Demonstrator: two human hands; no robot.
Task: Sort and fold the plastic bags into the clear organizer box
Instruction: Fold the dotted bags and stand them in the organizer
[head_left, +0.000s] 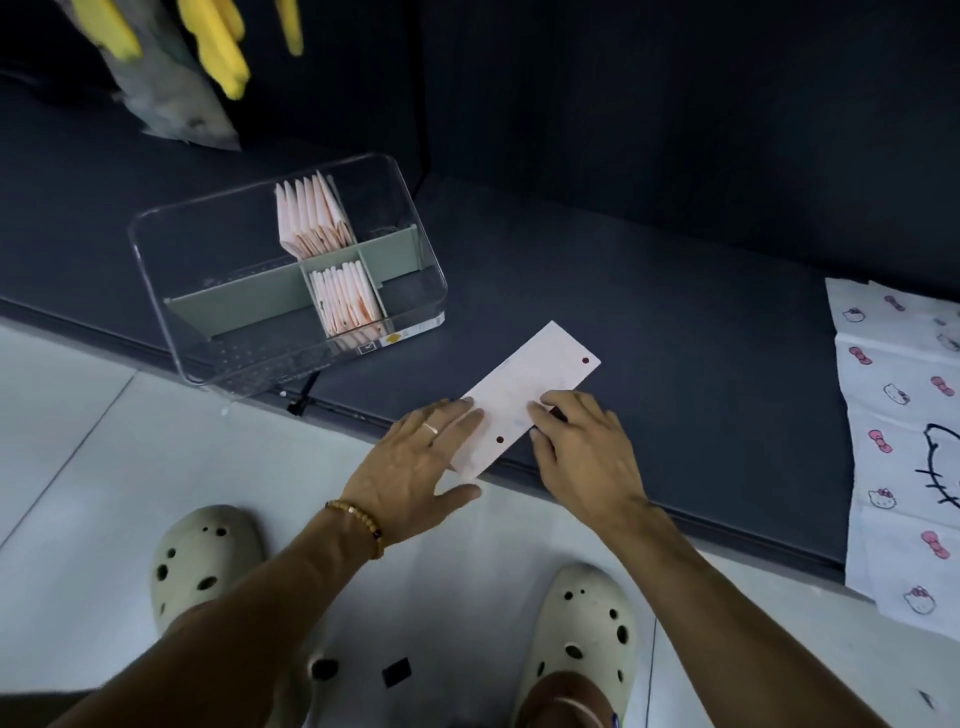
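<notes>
A white plastic bag (524, 387), folded into a long narrow strip with two dark red dots, lies diagonally on the dark seat cushion near its front edge. My left hand (421, 462) presses flat on the strip's near left end, thumb hanging past the cushion edge. My right hand (582, 441) rests on the strip's right side with its fingers bent over that edge. The clear organizer box (166, 260) stands to the left on the cushion. Green dividers split it, and two compartments hold several folded pinkish-white bags (311, 218).
A white cartoon-print bag (898, 441) lies spread at the right and hangs over the cushion's front edge. A grey and yellow object (171, 67) leans at the upper left. Dark cushion backs rise behind. My feet in pale clogs (576, 639) stand on a light tiled floor.
</notes>
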